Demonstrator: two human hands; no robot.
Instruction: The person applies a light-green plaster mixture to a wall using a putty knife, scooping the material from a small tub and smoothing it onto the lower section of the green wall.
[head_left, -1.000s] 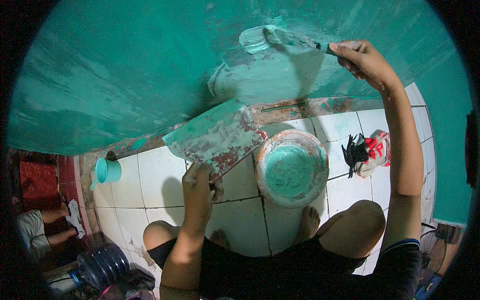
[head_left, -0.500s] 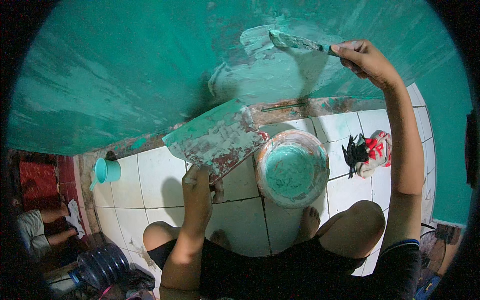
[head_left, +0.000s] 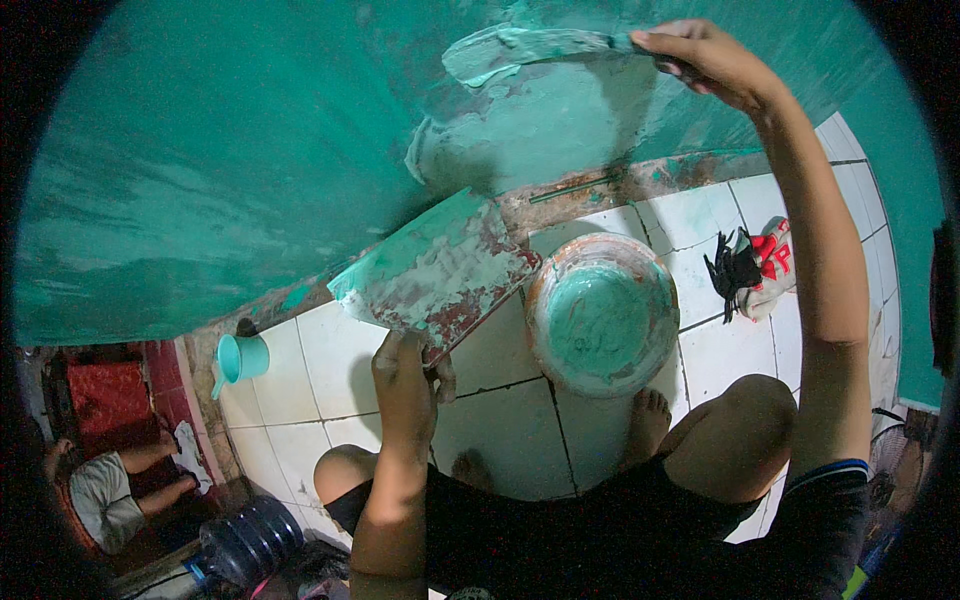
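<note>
With arm raised, my right hand is closed on the handle of a putty knife. Its putty-smeared blade lies against the green wall, at the top edge of a pale green patch of wet putty. Lower down, my left hand grips a flat board by its near edge, tilted and coated with green and whitish putty over dark red. To the right of the board, a round basin with a smeared rim stands on the floor, holding green putty.
A turquoise dipper stands by the wall at left. A red, white and black cloth bundle lies right of the basin. A large blue water jug lies at lower left, near another person's legs. My knees and bare feet are close to the basin.
My right hand has moved the putty knife left and up along the wall, and the putty reaches farther there. The board stays almost in place. The whole view has shifted slightly.
</note>
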